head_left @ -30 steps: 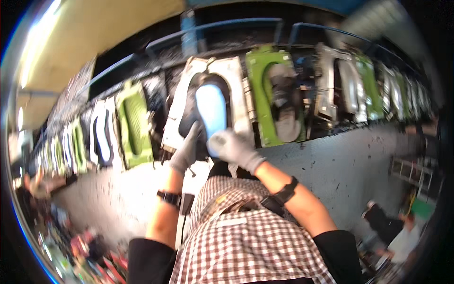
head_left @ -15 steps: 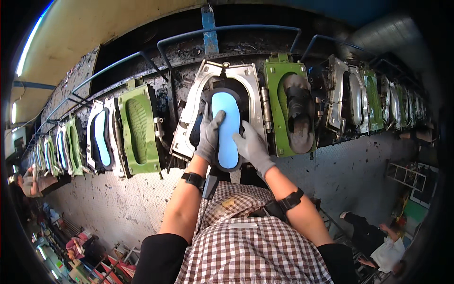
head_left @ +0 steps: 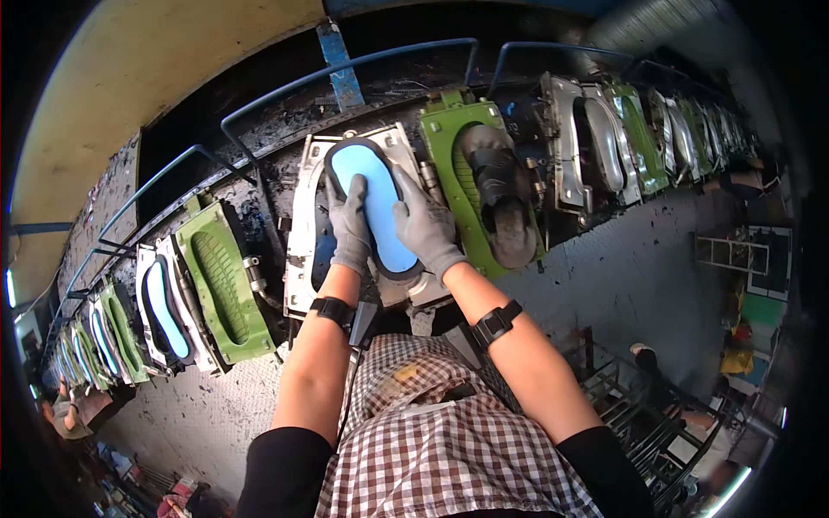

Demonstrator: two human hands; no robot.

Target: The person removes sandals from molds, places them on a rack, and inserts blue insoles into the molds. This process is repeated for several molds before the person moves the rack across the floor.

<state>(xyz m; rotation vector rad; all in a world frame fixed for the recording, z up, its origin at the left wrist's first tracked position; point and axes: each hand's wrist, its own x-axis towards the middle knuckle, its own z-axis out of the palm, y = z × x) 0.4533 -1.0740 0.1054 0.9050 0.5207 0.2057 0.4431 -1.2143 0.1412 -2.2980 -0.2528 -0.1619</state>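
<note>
Between my hands is a shoe sole [head_left: 376, 203] with a light-blue top and a black rim, lying over an open silver mould [head_left: 300, 224]. My left hand [head_left: 348, 226], in a grey glove, grips its left edge, the thumb on the blue face. Gloved the same way, my right hand [head_left: 429, 226] grips the right edge, its thumb near the blue surface. The fingers beneath are partly hidden. To the right, a green mould half [head_left: 438, 142] bears a dark strapped sandal form [head_left: 503, 194].
Left of my hands stands a green mould half [head_left: 220, 285] beside a silver mould holding another blue-topped sole [head_left: 166, 311]. More moulds run along both sides. A blue rail [head_left: 345, 66] passes behind them. At far left another person [head_left: 69, 414] is beside the line.
My hands and the sole have moved up and slightly left, covering more of the silver mould. The view has shifted too, so the moulds on the right sit further left. The grip stays.
</note>
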